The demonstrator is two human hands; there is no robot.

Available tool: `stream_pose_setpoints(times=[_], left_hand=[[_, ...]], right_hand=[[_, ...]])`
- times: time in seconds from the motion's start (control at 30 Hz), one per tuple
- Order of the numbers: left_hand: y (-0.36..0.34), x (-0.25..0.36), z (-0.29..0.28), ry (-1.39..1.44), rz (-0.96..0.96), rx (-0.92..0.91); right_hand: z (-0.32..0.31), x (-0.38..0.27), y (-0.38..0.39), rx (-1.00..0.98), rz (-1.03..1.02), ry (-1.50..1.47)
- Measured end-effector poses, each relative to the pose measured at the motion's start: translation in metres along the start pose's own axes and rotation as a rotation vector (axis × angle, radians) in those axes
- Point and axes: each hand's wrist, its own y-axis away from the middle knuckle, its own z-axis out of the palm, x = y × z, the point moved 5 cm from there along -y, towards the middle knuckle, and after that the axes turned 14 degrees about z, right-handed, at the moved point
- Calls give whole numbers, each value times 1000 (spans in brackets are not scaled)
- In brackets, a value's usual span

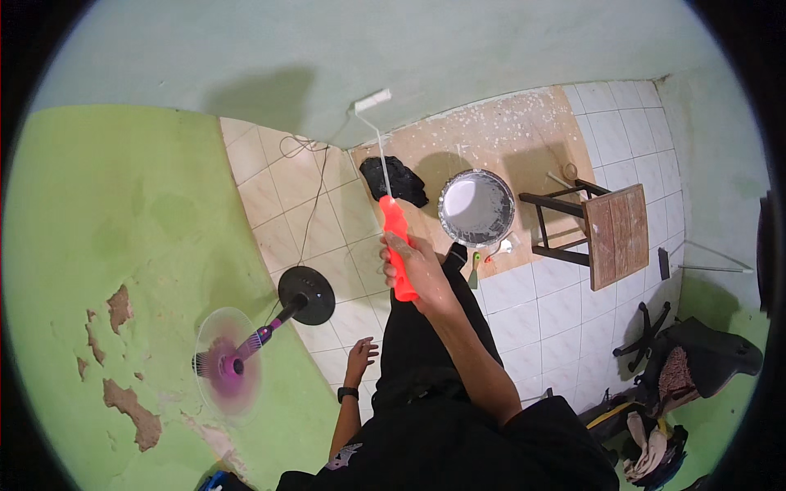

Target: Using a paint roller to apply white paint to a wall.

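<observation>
My right hand (416, 270) is wrapped round the orange-red handle of a small paint roller (395, 225). The roller's thin white frame reaches away from me, and its white sleeve lies close to the pale wall (483, 49); I cannot tell whether the two touch. Low at my left side hangs my left hand (361, 358), empty, its fingers loosely apart and a dark watch on the wrist. Beyond my right hand, a bucket (489, 239) of white paint, its inner wall smeared, stands on a brown sheet. A crumpled black bag (393, 182) lies left of the bucket.
A wooden stool (618, 237) stands right of the bucket. Green-handled scraper (475, 270) lies near my foot. At left, a pedestal fan (233, 366) stands by a peeling green wall, its cord (315, 204) crossing the tiles. An office chair (696, 360) holding cloths is at lower right.
</observation>
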Motion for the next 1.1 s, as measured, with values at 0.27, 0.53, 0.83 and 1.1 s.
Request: stream_pose_setpoints(times=[0.27,0.53,0.83,1.1], left_hand=[[0,-20,-11,48,-5,23],[10,-38,-30,25,-108,49],[3,-27,-46,22,-66,82],[6,-28,-57,-1,-52,104]], right_hand=[[-8,-43,-150,47,-94,57],[-49,-33,-166,120,-53,200],[-50,-46,-189,44,-56,82],[-73,-46,-204,35,-90,86]])
